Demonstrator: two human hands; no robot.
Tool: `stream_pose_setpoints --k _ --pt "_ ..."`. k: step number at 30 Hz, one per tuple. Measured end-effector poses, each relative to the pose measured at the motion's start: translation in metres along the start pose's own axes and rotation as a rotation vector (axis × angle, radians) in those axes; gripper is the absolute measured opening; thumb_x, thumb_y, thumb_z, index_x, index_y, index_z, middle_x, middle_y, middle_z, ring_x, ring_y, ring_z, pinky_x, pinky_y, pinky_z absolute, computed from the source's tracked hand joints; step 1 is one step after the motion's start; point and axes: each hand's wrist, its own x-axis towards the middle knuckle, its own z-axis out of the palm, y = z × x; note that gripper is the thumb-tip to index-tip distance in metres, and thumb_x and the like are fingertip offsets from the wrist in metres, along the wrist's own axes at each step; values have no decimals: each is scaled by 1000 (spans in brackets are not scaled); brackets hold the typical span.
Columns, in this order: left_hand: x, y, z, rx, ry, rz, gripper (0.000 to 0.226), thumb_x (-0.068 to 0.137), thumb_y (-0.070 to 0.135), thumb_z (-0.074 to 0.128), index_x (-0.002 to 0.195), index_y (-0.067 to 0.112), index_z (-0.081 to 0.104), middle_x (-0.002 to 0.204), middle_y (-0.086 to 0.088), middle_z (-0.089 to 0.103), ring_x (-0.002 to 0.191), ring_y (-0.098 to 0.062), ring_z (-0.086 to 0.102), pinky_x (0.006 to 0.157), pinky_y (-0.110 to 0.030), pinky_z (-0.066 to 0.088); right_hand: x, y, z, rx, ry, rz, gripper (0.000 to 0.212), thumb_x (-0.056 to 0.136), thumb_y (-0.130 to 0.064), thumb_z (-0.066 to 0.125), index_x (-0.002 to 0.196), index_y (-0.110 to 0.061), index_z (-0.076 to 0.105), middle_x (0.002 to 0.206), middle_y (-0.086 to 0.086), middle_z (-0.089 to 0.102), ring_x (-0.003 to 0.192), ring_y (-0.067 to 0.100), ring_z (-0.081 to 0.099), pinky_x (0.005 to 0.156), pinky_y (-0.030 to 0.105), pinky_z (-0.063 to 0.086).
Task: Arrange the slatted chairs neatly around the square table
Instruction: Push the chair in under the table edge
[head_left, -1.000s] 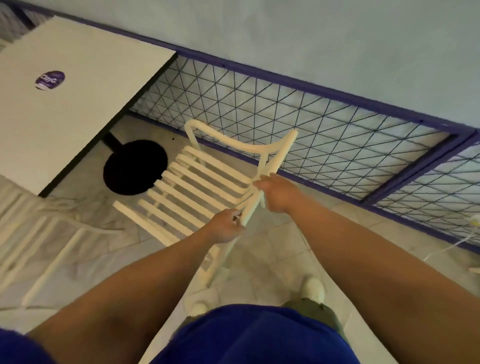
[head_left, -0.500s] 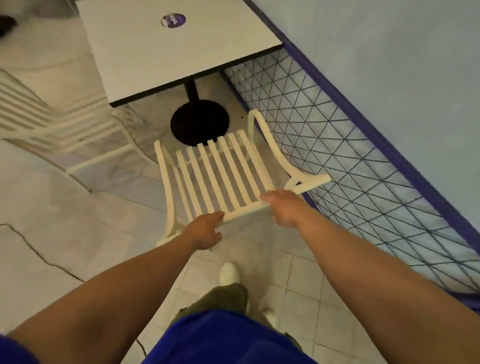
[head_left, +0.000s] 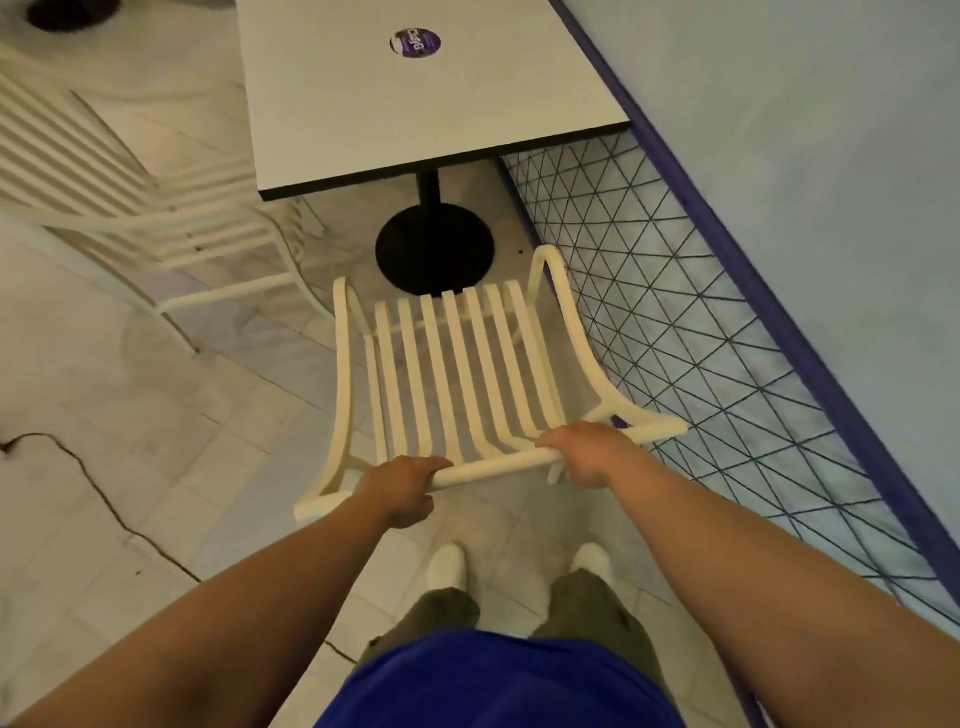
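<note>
A cream slatted chair (head_left: 457, 364) stands in front of me, its seat facing the square grey table (head_left: 415, 98) with its black pedestal base (head_left: 434, 249). Both hands grip the top rail of the chair's back: my left hand (head_left: 402, 488) near the left end, my right hand (head_left: 587, 454) towards the right end. The front of the chair seat sits just short of the table's near edge. A second slatted chair (head_left: 135, 192), blurred, stands at the table's left side.
A purple-framed wire mesh fence (head_left: 691, 332) runs along the right, close beside the chair, with a pale blue wall behind it. The tiled floor (head_left: 130, 467) has a crack on the left. My white shoes (head_left: 447, 564) are right behind the chair.
The chair has swung round from side-on to squarely facing the table and moved closer to its near edge. My hands have spread further apart on the back rail.
</note>
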Motion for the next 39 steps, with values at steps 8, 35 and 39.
stream_pose_setpoints --k 8,35,39 --pt "4 3 3 44 -38 -111 70 90 13 65 133 63 41 120 8 63 100 -15 59 89 -37 52 18 43 -8 -90 -136 -173 74 91 -6 55 143 -52 32 115 2 57 90 20 55 72 34 43" --pt "42 73 12 46 -83 -120 90 88 0 68 150 54 31 125 1 59 104 -23 61 93 -40 54 23 128 -12 -118 -140 -119 90 87 1 56 142 -62 24 98 -5 51 82 15 54 69 31 44" --pt "54 99 13 64 -68 -110 89 89 0 68 151 52 31 124 1 60 100 -22 61 92 -40 55 20 156 -15 -126 -132 -117 92 85 2 56 140 -64 23 97 -7 51 79 12 52 67 30 41"
